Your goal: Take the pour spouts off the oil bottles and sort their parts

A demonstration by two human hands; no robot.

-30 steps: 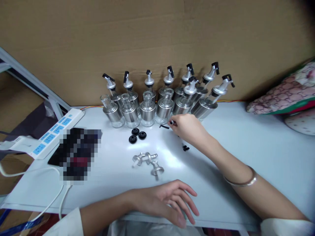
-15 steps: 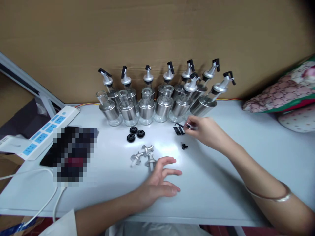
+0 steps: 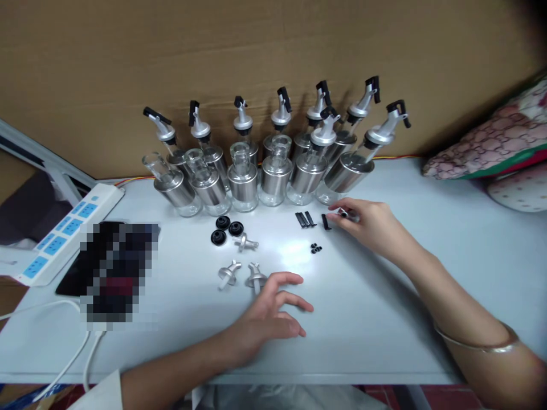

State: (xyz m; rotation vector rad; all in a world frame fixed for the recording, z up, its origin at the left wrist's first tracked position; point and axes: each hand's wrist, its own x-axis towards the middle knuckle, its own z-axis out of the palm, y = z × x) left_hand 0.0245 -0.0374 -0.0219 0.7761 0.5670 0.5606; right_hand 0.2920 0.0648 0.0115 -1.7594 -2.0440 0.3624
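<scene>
My left hand point(image 3: 273, 316) hovers open over the table, fingers spread and holding nothing, beside the silver pourer spouts. Two of these spouts point(image 3: 228, 274) lie close to it, and a third spout point(image 3: 247, 243) lies farther back. Between thumb and fingers, my right hand point(image 3: 367, 228) pinches a small silvery piece point(image 3: 351, 216), mostly covered. At its fingertips is a single black lever point(image 3: 325, 222); whether they touch it I cannot tell. Left of that, several black levers point(image 3: 304, 220) lie side by side. Tiny black parts point(image 3: 315, 248) are clustered in front.
Open glass-and-steel bottles point(image 3: 243, 182) stand in a front row; bottles with pourers point(image 3: 280, 114) stand behind and at right. Three black stoppers point(image 3: 223, 222) lie before them. At left are a power strip point(image 3: 70, 233) and a dark device point(image 3: 68, 262) with cables; cardboard point(image 3: 256, 45) backs the table.
The view has shifted slightly. One black lever now lies apart from the others, at my right fingertips. One spout now sits farther back from the other two. My left hand stays open.
</scene>
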